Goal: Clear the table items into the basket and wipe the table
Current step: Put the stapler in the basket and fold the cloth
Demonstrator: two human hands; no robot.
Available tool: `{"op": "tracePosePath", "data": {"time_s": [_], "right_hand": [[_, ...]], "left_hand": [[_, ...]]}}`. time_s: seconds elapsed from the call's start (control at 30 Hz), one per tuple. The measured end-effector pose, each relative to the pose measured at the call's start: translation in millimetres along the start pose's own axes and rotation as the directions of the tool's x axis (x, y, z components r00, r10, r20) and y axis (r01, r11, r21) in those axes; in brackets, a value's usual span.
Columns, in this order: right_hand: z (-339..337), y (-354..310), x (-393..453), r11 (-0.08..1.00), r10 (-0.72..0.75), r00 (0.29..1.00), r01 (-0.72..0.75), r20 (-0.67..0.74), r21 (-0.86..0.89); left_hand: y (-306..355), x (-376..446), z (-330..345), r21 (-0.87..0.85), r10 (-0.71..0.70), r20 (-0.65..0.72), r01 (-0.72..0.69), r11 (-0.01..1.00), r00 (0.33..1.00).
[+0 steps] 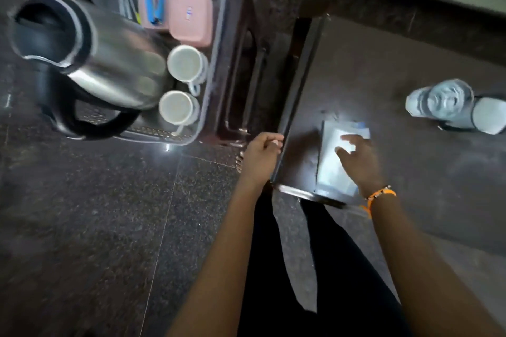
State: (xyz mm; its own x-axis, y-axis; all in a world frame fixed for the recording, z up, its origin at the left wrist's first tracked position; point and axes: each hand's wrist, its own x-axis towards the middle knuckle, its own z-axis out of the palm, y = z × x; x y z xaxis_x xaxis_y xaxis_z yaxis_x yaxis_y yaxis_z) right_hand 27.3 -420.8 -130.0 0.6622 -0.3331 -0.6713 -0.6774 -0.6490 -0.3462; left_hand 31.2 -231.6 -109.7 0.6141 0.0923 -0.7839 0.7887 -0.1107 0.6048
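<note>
On the dark counter (410,63), near its front-left corner, lay a pale flat packet (328,169), apparently the next item to clear. Right hand (358,161) hovered over it, grip wide, fingers spread, holding nothing; contact with the packet was unclear through motion blur. Left hand (262,153) was curled loosely at the counter's left edge, grip narrow, seemingly empty, though I couldn't tell whether it touched the edge.

Basket (219,35) sat on the floor (95,213) to the left, well apart from the packet. It already held a kettle (109,55), two white cups (186,63) and pink boxes (189,13). A crumpled clear bottle (440,101) lay on the counter to the right, uncleared.

Judgement on doing the step well:
- Packet was flat and thin, so a top pinch would likely slip. Better to press and slide it toward the counter edge, then pinch from the overhang.
- Left hand could brace the edge or catch it.
- Free basket space looked tight; the gap near the cups or on top of the pink boxes seemed best.
- Bottle next, wipe after.
</note>
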Motion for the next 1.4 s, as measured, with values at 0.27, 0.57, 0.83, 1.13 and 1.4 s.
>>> {"op": "tracePosePath", "data": {"time_s": [0.27,0.57,0.83,1.13,1.4], "right_hand": [[10.9,79.8,41.0,0.860,0.291,0.950,-0.313,0.116,0.402],[-23.8,74.6,62.7,0.848,-0.052,0.904,-0.184,0.425,0.497],[-55.5,41.5,31.6,0.833,-0.204,0.858,-0.101,0.472,0.544],[-36.5,0.7,4.5,0.693,-0.225,0.872,-0.170,0.434,0.701],[-3.2,-154.9,-11.0,0.545,-0.392,0.892,0.027,0.226,0.838]], "left_hand": [[-42.0,-9.8,73.2,0.109,-0.088,0.008,0.086,0.990,0.996],[-40.0,1.9,105.9,-0.002,-0.165,-0.022,0.165,0.986,0.986],[-8.2,-4.7,110.3,-0.438,-0.074,-0.050,0.044,0.898,0.996],[31.4,-5.8,42.1,-0.759,-0.064,-0.218,-0.128,0.639,0.974],[71.7,-9.0,-78.1,-0.642,0.177,-0.262,-0.308,0.702,0.949]]}}
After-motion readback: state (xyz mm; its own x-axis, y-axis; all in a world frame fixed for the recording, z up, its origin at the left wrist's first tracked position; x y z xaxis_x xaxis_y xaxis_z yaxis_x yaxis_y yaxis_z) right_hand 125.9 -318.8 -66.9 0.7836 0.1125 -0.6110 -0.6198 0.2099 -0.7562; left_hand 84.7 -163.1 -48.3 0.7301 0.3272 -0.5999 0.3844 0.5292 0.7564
